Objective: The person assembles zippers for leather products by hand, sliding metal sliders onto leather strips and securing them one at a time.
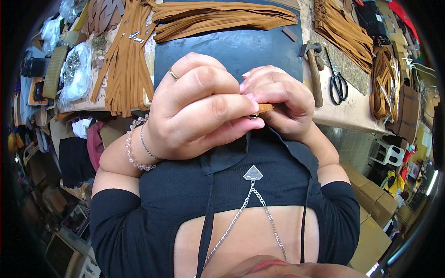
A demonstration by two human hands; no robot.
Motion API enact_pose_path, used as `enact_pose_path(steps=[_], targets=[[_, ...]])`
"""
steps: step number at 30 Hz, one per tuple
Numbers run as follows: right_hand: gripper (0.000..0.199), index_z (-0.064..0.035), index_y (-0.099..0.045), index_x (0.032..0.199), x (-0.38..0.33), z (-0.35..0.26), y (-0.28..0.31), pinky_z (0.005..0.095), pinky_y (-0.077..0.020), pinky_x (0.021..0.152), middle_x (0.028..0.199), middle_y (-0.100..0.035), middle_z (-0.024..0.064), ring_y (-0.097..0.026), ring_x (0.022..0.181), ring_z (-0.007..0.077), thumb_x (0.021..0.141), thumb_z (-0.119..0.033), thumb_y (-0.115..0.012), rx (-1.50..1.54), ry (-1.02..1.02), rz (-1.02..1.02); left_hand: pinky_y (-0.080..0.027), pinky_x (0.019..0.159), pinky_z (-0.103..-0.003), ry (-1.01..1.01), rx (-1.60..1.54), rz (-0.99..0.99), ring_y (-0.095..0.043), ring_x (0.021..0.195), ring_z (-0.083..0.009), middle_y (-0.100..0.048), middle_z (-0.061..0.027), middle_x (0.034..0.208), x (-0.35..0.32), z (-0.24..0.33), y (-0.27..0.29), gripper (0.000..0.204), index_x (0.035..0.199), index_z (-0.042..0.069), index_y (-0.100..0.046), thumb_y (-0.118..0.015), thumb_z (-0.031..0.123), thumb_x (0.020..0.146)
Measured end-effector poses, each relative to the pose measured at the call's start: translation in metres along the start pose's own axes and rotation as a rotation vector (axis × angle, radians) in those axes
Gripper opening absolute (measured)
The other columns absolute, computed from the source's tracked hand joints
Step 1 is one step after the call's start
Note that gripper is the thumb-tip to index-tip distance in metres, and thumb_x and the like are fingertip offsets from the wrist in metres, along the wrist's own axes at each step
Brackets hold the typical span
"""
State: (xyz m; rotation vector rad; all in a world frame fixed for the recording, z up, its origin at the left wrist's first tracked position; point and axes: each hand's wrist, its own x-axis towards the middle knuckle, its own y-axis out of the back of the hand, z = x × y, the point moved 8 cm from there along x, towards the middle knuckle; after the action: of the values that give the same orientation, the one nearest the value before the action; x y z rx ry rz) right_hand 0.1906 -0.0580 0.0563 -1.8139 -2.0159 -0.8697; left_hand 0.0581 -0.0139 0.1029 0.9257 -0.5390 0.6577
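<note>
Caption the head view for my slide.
Left hand and right hand pinch brown zipper tape and a small metal piece; hammer and scissors lie to the right.

Brown strip (265, 108) mostly hidden, metal piece (253, 116) partly covered

Workroom interior, viewed from above: across the top, a pale-surfaced table (340, 113); at right, beyond the table's edge, a white plastic stool (394, 152) and, lower down, brown cardboard boxes (368, 192); at far right, a lit tube lamp (432, 182), slanted; at lower left, dim clutter (51, 204), too dark for detail.
</note>
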Motion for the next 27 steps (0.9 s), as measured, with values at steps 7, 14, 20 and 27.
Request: enact_pose_path(steps=[7,14,20,27], targets=[[0.022,-0.0004,-0.068,0.096,0.0000,0.0035,-0.0033,0.0393,-0.0537,0.082,0.092,-0.070,0.0127,-0.069,0.089,0.0293,0.075,0.003,-0.070,0.115,0.000,-0.011,-0.049,0.068,-0.032,-0.012,-0.031,0.004,-0.059,0.081,-0.0224,-0.060,-0.0028,0.088,-0.0002,0.0017,0.0000,0.033,0.092,0.010,-0.070,-0.088,0.016,0.065],[0.017,0.0001,-0.068,0.097,0.0025,0.0013,-0.0058,0.0375,-0.0535,0.082,0.093,-0.070,0.0130,-0.069,0.091,0.0283,0.080,0.003,-0.068,0.197,0.017,0.000,-0.049,0.067,-0.032,-0.021,-0.040,0.003,-0.059,0.080,-0.0225,-0.060,-0.0027,0.087,0.0001,0.0023,0.0008,0.033,0.093,0.008,-0.070,-0.087,0.014,0.066],[0.017,-0.0008,-0.067,0.098,0.0037,0.0038,-0.0059,0.0366,-0.0531,0.081,0.093,-0.069,0.0123,-0.067,0.087,0.0274,0.081,0.002,-0.069,0.182,-0.073,-0.007,-0.049,0.067,-0.032,-0.037,0.006,0.013,-0.059,0.078,-0.0222,-0.059,-0.0030,0.087,-0.0005,0.0021,0.0012,0.034,0.094,0.008,-0.070,-0.087,0.015,0.066],[0.018,-0.0011,-0.066,0.097,-0.0017,0.0042,-0.0043,0.0372,-0.0533,0.079,0.090,-0.069,0.0115,-0.067,0.085,0.0278,0.080,0.000,-0.071,0.117,-0.003,-0.009,-0.047,0.067,-0.032,0.031,-0.034,-0.007,-0.059,0.076,-0.0222,-0.059,-0.0037,0.086,0.0043,0.0035,0.0053,0.036,0.094,0.010,-0.069,-0.088,0.018,0.064]])
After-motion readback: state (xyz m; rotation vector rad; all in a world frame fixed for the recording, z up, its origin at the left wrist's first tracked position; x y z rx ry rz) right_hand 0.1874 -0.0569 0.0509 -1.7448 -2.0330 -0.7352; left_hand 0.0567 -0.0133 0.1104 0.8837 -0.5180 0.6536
